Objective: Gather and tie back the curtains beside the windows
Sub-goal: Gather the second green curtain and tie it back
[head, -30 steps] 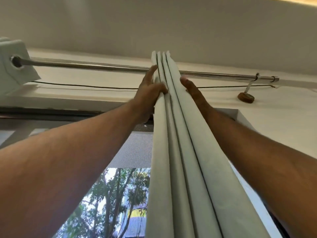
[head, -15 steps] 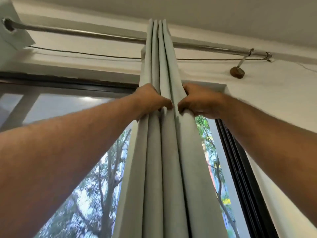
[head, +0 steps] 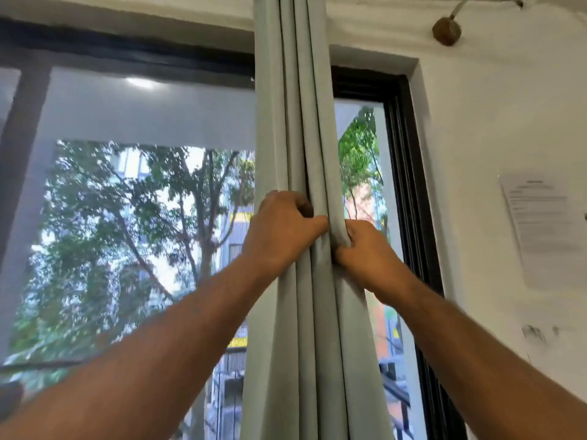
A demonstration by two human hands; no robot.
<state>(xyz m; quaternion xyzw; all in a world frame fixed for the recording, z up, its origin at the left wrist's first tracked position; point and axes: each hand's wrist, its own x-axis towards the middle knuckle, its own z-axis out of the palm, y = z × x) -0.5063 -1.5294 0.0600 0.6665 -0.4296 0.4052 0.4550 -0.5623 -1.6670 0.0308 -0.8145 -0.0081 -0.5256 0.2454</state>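
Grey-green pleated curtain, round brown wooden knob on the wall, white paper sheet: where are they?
grey-green pleated curtain [head: 287, 122], head view, on a fold above the hands.
round brown wooden knob [head: 446, 30], head view, on its middle.
white paper sheet [head: 540, 230], head view, on its printed face.

Both hands [head: 320, 238] grip the curtain [head: 295, 128] — folds bunched.

Pale grey-green curtain [head: 295, 122], plain, unpatterned, with dark shadow lines between folds. Black window frame [head: 409, 185]. White wall [head: 495, 122], smudged grey low on the right. White paper sheet [head: 540, 227] with faint grey print. Brown round knob [head: 446, 31]. Green tree foliage [head: 104, 217] behind glass, with yellow and orange patches beyond.
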